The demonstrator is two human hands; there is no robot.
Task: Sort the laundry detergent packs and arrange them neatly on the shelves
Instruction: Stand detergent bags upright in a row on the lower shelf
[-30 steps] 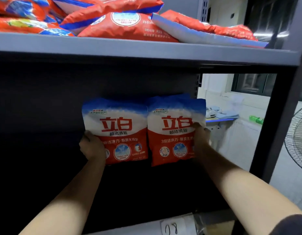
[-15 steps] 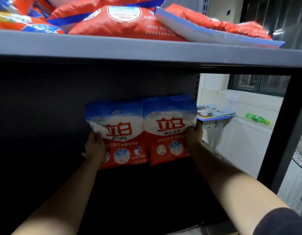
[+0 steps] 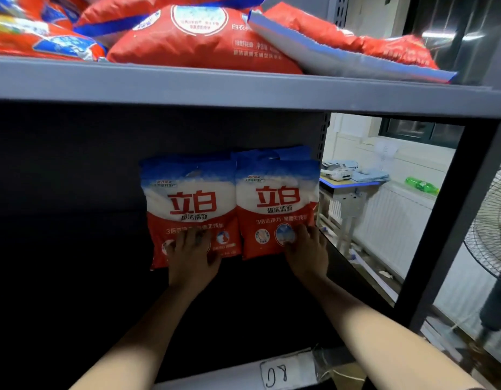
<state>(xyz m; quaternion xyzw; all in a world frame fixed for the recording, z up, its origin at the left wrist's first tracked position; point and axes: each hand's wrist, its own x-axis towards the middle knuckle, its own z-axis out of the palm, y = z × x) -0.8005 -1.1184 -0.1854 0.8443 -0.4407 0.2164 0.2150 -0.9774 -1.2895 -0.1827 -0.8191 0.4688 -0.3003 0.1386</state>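
A: Start at the fingers. What are they doing?

B: The left hand (image 3: 191, 256) lies flat on the lower front of the left pack (image 3: 191, 204), fingers straight and a little spread, pressing rather than pinching. The right hand (image 3: 307, 250) does the same on the right pack (image 3: 277, 198), fingers straight against its lower right corner.

A: And the packs themselves?

B: Both stand upright, side by side and touching, far back on the dark lower shelf (image 3: 271, 294), labels facing out. The right pack sits by the rear post (image 3: 323, 136). Behind it a blue top edge shows, maybe another pack; I cannot tell for sure.

A: So which step is this?

B: I judge it to be squaring up: the pair is placed and is being pushed back into line.

A: What is above?

B: The upper shelf (image 3: 243, 85) carries a loose pile of red packs (image 3: 198, 38) lying flat and overlapping, not yet sorted.

A: Next move?

B: Probably lifting both palms off gently so neither pack tips forward, then reaching up to the pile. The left pack's bottom edge sits lower than its neighbour's, so a small nudge may be needed first.
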